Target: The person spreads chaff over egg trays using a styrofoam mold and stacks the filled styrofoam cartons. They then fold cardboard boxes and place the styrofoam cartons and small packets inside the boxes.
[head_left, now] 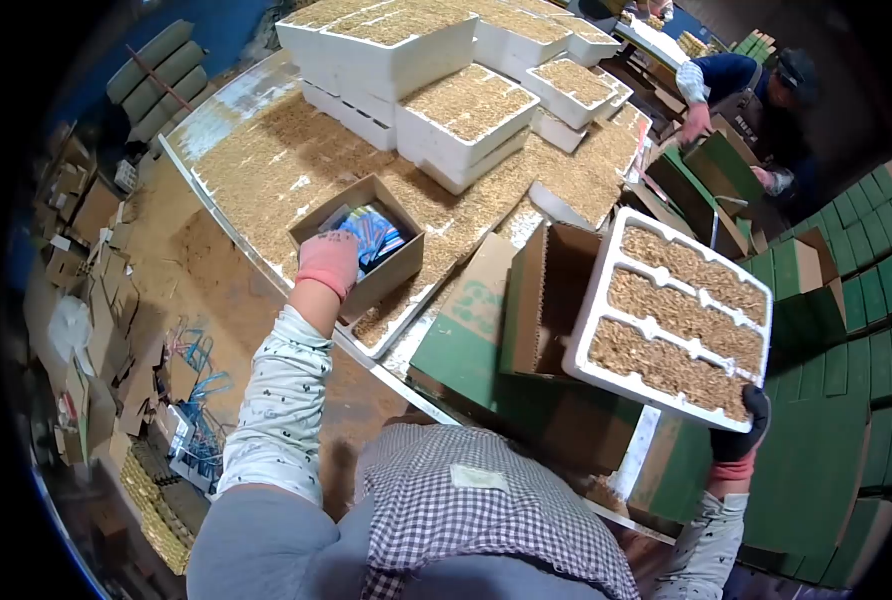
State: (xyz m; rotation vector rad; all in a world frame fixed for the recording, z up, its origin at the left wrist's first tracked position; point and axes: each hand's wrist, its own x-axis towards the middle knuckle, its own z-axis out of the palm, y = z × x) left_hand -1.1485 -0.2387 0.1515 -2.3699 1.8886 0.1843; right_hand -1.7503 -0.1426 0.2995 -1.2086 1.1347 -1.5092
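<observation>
My left hand [328, 262], in a pink glove, reaches over the near edge of a small open cardboard box [394, 272]. Blue striped packets [371, 232] lie in that box beside my fingers, which are mostly hidden. My right hand [751, 420], in a black and pink glove, grips the lower right corner of a white foam tray [671, 325]. Three rows of light brown, husk-like filling show in the tilted tray. Its left edge is over or against an open green and brown carton [551, 285]; I cannot tell whether it rests there.
White foam trays [436, 60] with similar filling are stacked on the husk-strewn table [266, 160]. Another person [756, 120] handles a green carton at the right. Green cartons [866, 280] are piled at right. Cardboard scraps [96, 340] and blue straps [196, 370] lie at left.
</observation>
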